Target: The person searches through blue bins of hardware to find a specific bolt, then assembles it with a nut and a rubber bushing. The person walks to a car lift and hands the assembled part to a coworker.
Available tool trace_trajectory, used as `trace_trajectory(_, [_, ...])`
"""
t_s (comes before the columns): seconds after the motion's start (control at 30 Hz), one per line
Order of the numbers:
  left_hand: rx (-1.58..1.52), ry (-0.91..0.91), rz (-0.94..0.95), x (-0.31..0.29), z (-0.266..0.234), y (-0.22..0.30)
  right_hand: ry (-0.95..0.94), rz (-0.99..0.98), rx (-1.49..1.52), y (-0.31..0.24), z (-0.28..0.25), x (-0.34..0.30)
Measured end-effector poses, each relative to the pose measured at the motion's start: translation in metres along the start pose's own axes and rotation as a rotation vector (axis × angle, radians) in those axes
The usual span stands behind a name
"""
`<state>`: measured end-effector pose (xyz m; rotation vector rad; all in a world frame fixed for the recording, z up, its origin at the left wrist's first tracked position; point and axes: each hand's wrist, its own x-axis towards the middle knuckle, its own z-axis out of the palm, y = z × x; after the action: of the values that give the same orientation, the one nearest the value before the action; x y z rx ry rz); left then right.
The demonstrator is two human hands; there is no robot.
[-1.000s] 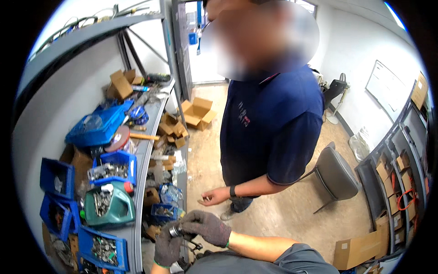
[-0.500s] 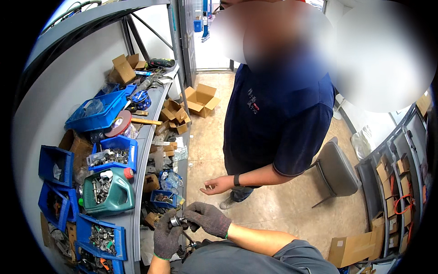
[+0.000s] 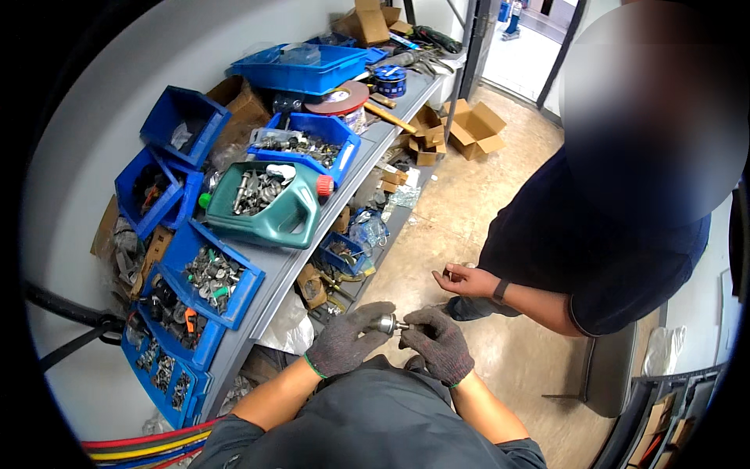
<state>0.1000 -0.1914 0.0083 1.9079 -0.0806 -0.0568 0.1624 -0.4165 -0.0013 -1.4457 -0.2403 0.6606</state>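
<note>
In front of my body I hold a small silvery metal fitting (image 3: 383, 323) with a round, wide body and a thin stem. My left hand (image 3: 342, 341), in a dark grey knitted glove with a green cuff edge, grips the round end. The fingers of my right hand (image 3: 440, 349), gloved alike, are closed around the stem end. Part of the fitting is hidden by the fingers. Left of my hands, a cut-open green jug (image 3: 301, 223) holding metal parts stands on a grey shelf (image 3: 279, 291).
Blue bins (image 3: 248, 301) of small hardware crowd the shelf. Across from me stands a person in dark blue, a hand (image 3: 469, 280) held out near mine. Open cardboard boxes (image 3: 478, 129) lie on the floor beyond the shelf. A grey chair (image 3: 613, 371) stands behind the person.
My view has swung left, so the shelf and bins fill more of the picture and the person sits farther right. Both hands still hold the fitting, whose stem now shows more plainly.
</note>
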Motion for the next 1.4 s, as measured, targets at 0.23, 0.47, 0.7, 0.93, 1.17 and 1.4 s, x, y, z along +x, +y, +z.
trace_trajectory(0.23, [0.074, 0.024, -0.051, 0.0, 0.001, 0.02, 0.048, 0.001, 0.132, -0.001, 0.005, 0.0])
trace_trajectory(0.47, [-0.058, 0.083, -0.116, 0.009, 0.012, -0.013, 0.107, -0.009, 0.101, 0.0, 0.006, 0.014])
trace_trajectory(0.7, [-0.152, 0.101, -0.078, 0.031, 0.012, 0.012, -0.008, 0.12, 0.158, -0.001, -0.009, 0.034])
trace_trajectory(0.93, [-0.162, 0.063, -0.031, 0.042, 0.012, -0.009, 0.047, -0.003, 0.129, 0.014, -0.011, 0.04])
trace_trajectory(1.17, [-0.296, 0.038, -0.072, 0.04, 0.013, -0.008, 0.098, 0.031, 0.149, 0.016, -0.008, 0.04])
trace_trajectory(1.4, [-0.109, 0.042, -0.007, 0.04, 0.009, -0.012, 0.072, -0.036, 0.086, 0.023, -0.011, 0.046])
